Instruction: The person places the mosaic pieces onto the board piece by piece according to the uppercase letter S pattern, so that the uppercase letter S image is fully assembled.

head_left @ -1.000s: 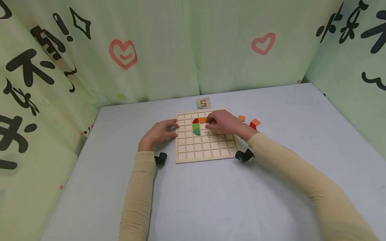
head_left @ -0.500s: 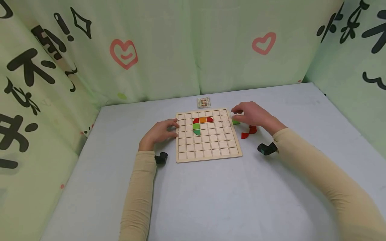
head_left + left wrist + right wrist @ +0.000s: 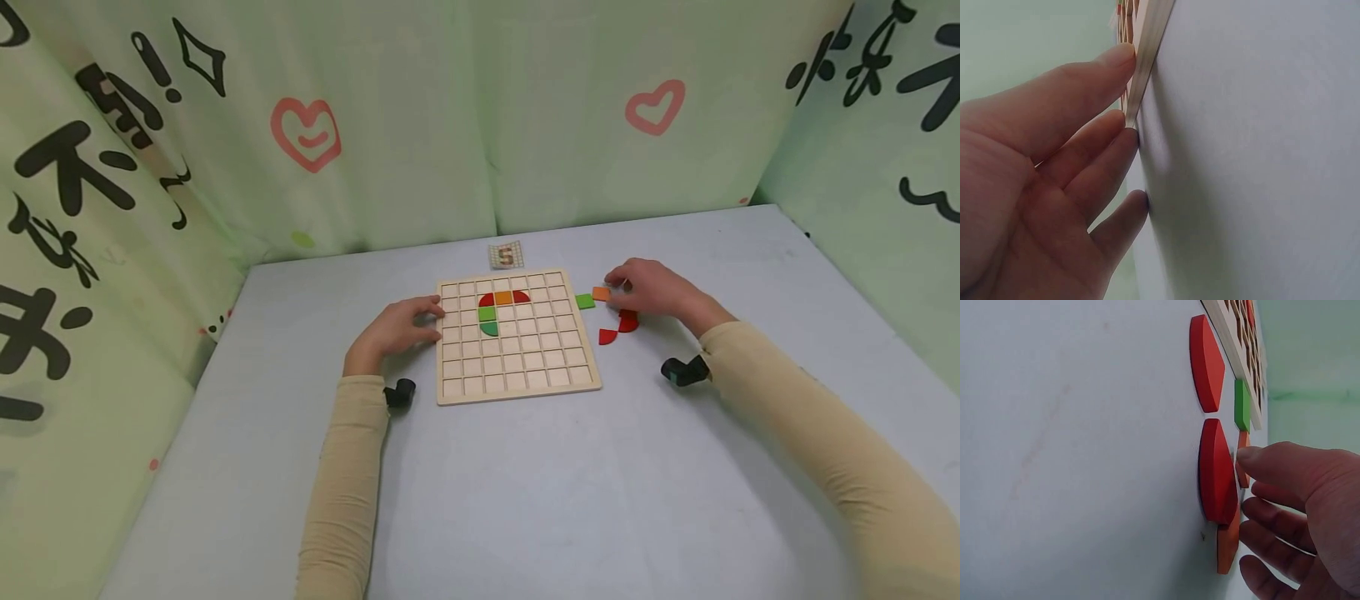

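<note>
The wooden grid board (image 3: 517, 342) lies on the table; its upper left cells hold a red quarter-round, an orange square (image 3: 503, 297), another red quarter-round (image 3: 521, 297), a light green square (image 3: 487, 314) and a dark green quarter-round (image 3: 489, 329). My left hand (image 3: 397, 329) touches the board's left edge with fingers spread, as the left wrist view (image 3: 1054, 169) also shows. Right of the board, my right hand (image 3: 656, 290) is over loose pieces, its thumb by an orange square (image 3: 1243, 469) in the right wrist view. Whether it grips that piece is unclear.
A small patterned card (image 3: 506, 256) lies behind the board. Beside its right edge are a green square (image 3: 585, 302), a red quarter-round (image 3: 607, 337) and more red (image 3: 628, 322). A green curtain (image 3: 420, 125) hangs behind the table.
My right hand has moved off the board to the right, over the loose pieces, uncovering a red quarter-round beside the orange square. My left hand has stayed at the board's edge.
</note>
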Demonstrator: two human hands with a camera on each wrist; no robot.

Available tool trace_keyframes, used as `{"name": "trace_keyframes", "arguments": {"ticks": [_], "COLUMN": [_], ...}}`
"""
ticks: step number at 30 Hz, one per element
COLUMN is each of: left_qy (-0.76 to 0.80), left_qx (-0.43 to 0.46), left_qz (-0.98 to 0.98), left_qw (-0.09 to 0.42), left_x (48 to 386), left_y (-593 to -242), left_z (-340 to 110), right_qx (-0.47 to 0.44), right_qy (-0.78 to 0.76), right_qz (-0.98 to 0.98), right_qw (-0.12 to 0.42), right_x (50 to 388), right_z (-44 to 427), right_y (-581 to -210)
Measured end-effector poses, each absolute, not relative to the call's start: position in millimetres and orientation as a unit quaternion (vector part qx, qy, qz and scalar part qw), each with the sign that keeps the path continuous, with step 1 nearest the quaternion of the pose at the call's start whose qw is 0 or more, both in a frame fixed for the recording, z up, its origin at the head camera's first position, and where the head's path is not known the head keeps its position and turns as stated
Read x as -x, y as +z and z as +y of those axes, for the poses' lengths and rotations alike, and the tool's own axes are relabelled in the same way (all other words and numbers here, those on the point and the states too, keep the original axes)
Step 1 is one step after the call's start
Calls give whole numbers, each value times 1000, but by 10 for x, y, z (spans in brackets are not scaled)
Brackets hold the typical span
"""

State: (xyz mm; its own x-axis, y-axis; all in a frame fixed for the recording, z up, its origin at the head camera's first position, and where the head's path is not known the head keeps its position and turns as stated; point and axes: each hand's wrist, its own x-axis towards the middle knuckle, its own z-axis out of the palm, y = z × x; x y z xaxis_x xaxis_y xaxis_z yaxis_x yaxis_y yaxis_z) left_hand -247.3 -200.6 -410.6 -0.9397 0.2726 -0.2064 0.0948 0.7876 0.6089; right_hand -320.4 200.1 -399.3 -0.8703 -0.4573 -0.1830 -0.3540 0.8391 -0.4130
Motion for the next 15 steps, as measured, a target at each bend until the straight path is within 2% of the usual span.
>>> {"name": "trace_keyframes", "arguments": {"ticks": [6, 15], "left_qy": [312, 314], "left_qx": [-104, -101], "left_qz": [934, 933], "left_qw": [142, 143], "left_x": [2487, 2487], "left_y": [-4119, -4116], "left_z": [-2012, -2020], "right_qx": [230, 227], "right_qy": [-172, -163], "right_qz": [951, 954], "right_qw": [113, 106], "right_x": [3219, 3224], "right_z": [1964, 1954], "right_y": [-4075, -4085]}}
